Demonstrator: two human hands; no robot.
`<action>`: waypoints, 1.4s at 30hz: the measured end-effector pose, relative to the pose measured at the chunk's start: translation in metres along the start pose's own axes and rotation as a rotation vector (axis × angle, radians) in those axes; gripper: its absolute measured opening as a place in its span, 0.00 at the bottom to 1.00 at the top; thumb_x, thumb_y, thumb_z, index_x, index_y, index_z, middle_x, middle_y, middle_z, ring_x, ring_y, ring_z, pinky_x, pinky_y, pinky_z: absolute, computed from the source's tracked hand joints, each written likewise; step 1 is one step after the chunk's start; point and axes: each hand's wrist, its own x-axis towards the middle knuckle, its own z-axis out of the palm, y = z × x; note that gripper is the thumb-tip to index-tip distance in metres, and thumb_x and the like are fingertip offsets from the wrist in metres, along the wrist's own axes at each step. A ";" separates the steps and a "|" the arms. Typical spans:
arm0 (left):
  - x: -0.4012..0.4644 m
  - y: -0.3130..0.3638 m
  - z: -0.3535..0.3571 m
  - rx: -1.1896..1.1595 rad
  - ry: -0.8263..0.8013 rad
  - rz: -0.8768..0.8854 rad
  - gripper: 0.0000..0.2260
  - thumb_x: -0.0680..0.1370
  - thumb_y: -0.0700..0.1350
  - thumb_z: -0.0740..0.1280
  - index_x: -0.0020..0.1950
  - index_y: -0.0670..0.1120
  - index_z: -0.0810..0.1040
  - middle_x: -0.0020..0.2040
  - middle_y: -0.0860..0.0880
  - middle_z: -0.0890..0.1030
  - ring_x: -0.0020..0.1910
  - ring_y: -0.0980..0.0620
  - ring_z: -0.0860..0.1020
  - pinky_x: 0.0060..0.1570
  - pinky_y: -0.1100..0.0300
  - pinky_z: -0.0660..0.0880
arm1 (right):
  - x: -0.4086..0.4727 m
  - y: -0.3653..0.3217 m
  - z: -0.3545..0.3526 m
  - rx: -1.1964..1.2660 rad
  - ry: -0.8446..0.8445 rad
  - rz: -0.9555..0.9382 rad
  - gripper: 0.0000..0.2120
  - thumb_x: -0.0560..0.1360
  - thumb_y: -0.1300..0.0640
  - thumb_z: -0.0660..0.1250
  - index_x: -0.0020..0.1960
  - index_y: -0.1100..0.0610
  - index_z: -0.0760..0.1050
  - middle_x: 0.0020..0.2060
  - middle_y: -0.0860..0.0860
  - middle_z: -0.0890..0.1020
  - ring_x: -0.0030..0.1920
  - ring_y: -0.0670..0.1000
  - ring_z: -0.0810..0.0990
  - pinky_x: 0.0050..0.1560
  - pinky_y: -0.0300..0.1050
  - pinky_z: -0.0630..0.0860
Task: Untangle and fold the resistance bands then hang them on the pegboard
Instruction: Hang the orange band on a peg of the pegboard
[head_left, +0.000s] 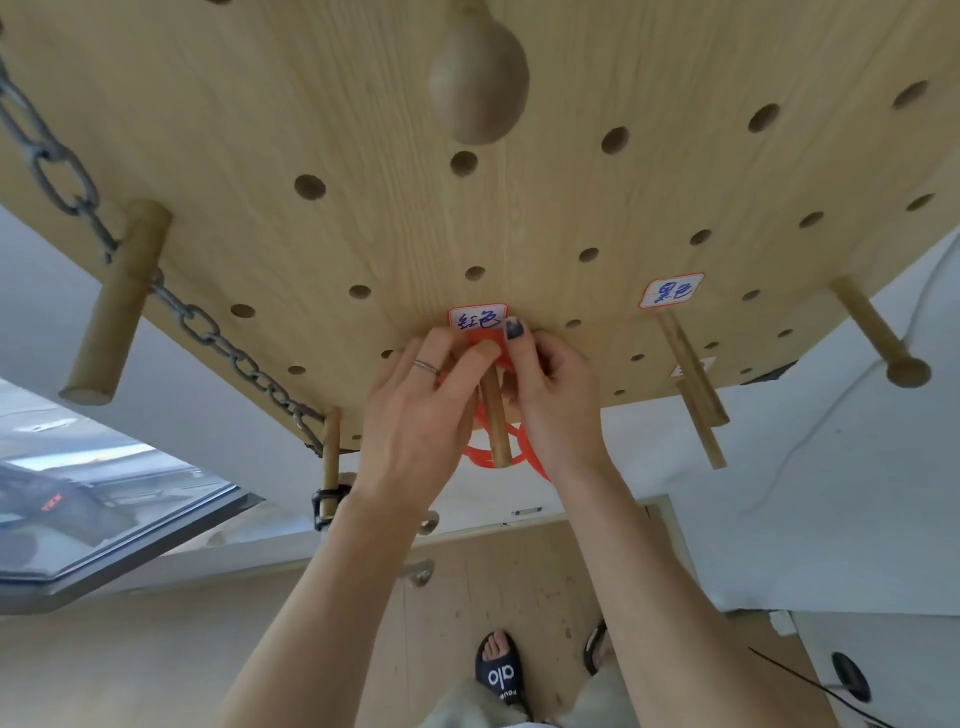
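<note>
A wooden pegboard (363, 156) fills the upper view. A red resistance band (480, 456) is looped over a wooden peg (493, 415) just under a white label with handwriting (477, 318). My left hand (415, 410), with a ring on one finger, pinches the band on the peg's left side near the board. My right hand (550, 384) grips the band on the peg's right side, thumb up against the label. Loops of the band hang below the peg tip, partly hidden by both hands.
A metal chain (218, 332) hangs between a thick peg (111, 312) at left and a thin peg (329, 457). A second label (670, 291) sits above two slim pegs (693, 374) at right. A knobbed peg (878, 338) sticks out far right. A round knob (478, 78) is overhead.
</note>
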 end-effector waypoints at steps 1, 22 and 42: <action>0.000 -0.003 0.002 0.004 0.017 0.031 0.12 0.80 0.38 0.68 0.62 0.48 0.76 0.54 0.44 0.81 0.44 0.43 0.78 0.39 0.50 0.76 | 0.000 0.000 -0.002 -0.024 -0.006 -0.007 0.20 0.83 0.48 0.64 0.38 0.62 0.76 0.28 0.48 0.78 0.29 0.43 0.75 0.34 0.36 0.72; 0.017 -0.035 -0.001 0.029 0.000 0.371 0.10 0.77 0.32 0.71 0.56 0.41 0.85 0.55 0.45 0.80 0.41 0.42 0.81 0.40 0.47 0.75 | -0.060 0.050 -0.009 -0.823 0.223 -0.172 0.40 0.76 0.31 0.64 0.74 0.61 0.68 0.63 0.55 0.78 0.63 0.57 0.78 0.65 0.57 0.74; 0.017 -0.041 0.001 -0.023 -0.006 0.388 0.10 0.79 0.33 0.70 0.59 0.40 0.85 0.57 0.41 0.84 0.44 0.41 0.84 0.42 0.47 0.77 | -0.068 0.054 0.026 -0.585 0.177 -0.073 0.08 0.82 0.53 0.62 0.51 0.58 0.73 0.33 0.46 0.75 0.31 0.49 0.75 0.35 0.52 0.79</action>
